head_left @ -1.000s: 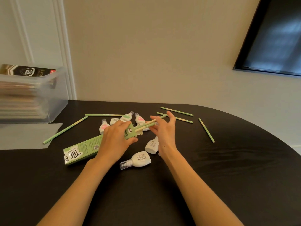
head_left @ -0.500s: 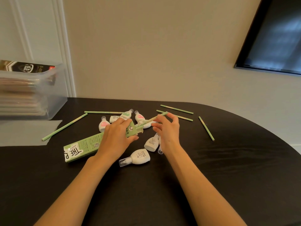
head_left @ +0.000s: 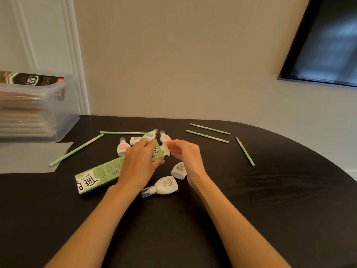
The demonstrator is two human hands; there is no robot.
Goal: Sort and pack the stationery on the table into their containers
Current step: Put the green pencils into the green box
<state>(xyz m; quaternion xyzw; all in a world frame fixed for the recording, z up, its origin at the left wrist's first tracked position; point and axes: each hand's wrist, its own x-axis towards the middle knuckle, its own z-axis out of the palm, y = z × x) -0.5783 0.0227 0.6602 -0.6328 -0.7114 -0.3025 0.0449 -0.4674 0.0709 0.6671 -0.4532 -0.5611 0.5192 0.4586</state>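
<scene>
Left hand point(head_left: 139, 161) gripped the box point(head_left: 100, 174) near its open end, with the fingers over the top and the thumb on the near side. The box lay flat on the table point(head_left: 270, 190), open end pointing away and to the right, closed end at near left. Right hand point(head_left: 185, 153) was at the open end, fingers half curled and close together by the white flap point(head_left: 166, 150). It was blurred, so I couldn't tell if they pinched it.

Five pencils point(head_left: 76, 149) lay loose on the table:
- one left of the box
- one behind the bottles
- two roughly parallel beyond the right hand
- one further right, apart from the rest

Six bottles point(head_left: 162, 186) lay on their sides, four bunched just behind the box's open end and two by the right wrist. The one nearest me had a clear cap.

A clear bin point(head_left: 63, 117) sat far left against the wall with a blurred stack inside. A pale sheet point(head_left: 29, 157) lay flat in front of it.
</scene>
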